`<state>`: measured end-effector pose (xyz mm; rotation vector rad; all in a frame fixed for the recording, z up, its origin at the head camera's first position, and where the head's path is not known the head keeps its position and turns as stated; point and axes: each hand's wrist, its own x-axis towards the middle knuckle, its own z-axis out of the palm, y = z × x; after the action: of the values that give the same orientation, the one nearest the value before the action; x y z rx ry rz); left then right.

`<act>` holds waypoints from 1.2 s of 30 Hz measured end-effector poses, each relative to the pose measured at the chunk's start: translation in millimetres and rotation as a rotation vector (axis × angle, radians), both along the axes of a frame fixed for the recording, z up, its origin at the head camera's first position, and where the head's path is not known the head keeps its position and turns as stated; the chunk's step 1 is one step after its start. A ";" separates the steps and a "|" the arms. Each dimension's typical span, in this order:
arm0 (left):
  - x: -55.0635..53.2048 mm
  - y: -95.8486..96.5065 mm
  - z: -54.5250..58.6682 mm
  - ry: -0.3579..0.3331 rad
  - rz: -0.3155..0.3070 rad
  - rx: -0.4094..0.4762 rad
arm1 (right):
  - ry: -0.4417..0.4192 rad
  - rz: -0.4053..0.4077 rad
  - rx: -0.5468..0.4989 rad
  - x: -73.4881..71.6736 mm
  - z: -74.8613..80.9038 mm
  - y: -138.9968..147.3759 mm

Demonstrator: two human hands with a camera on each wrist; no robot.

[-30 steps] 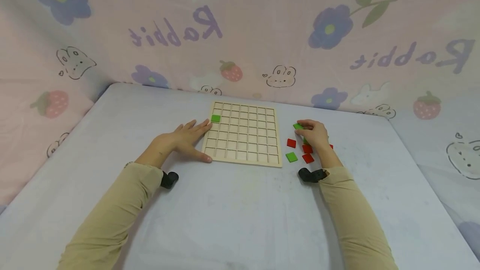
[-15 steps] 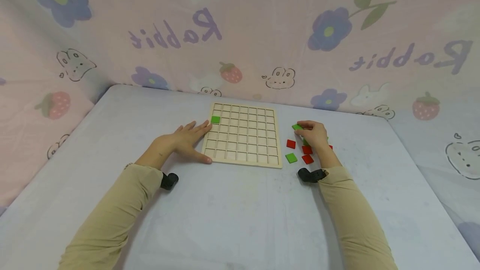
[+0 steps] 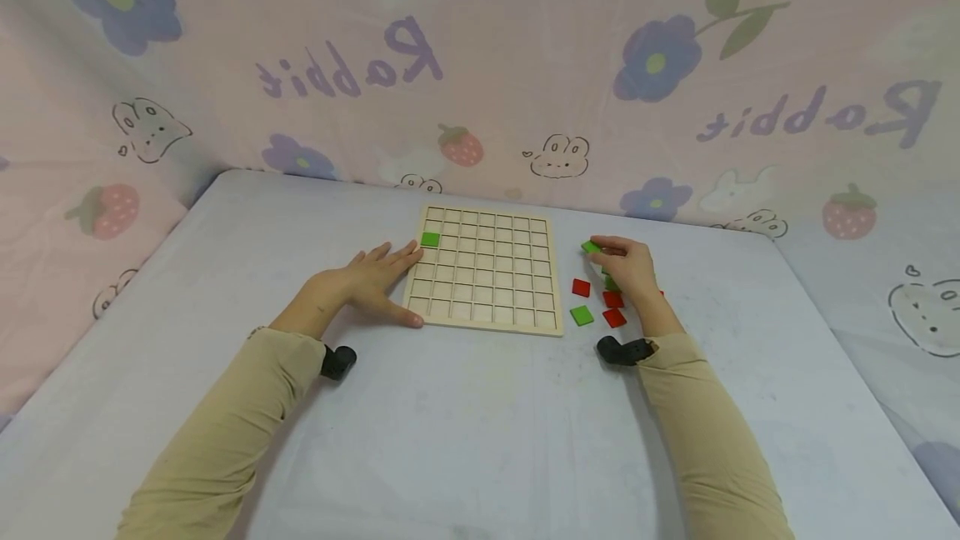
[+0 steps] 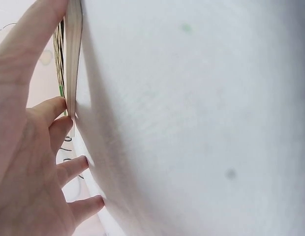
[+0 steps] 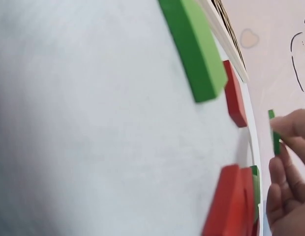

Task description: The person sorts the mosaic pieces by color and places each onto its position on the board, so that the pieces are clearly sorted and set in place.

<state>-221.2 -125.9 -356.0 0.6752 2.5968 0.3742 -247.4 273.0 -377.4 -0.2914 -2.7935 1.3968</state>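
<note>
A wooden grid board point(image 3: 487, 327) lies flat on the table, with one green square tile point(image 3: 430, 239) in a cell of its leftmost column. My left hand point(image 3: 367, 283) is spread at the board's left side, its thumb at the near corner and fingertips touching the edge. To the right of the board my right hand point(image 3: 630, 267) pinches another green tile point(image 5: 276, 132) between thumb and fingers, held above the table. Below that hand lie loose tiles: a red tile point(image 3: 581, 287), a green tile point(image 3: 581, 316) and several others, partly hidden by the hand.
The white-covered table point(image 3: 480, 440) reaches back to a hanging printed cloth point(image 3: 495, 65) with flowers, strawberries and rabbits. A black wrist camera point(image 3: 339, 362) is worn on the left wrist, and another black wrist camera point(image 3: 622, 350) on the right.
My right hand has risen slightly with the green tile, showing more of the green tiles beneath it. The left hand and the board have stayed in place.
</note>
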 end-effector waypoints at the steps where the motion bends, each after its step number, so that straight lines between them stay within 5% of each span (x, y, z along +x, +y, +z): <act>1: -0.1 0.0 -0.4 0.001 0.000 0.001 | 0.008 0.002 -0.005 -0.2 0.2 0.2; 36: -0.1 -0.4 -1.2 0.002 0.002 0.004 | 0.179 0.116 -0.037 -4.3 14.3 -23.8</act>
<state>-221.3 -126.3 -357.3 0.6743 2.5993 0.3795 -251.6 249.2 -363.1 -0.0034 -2.6796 1.4205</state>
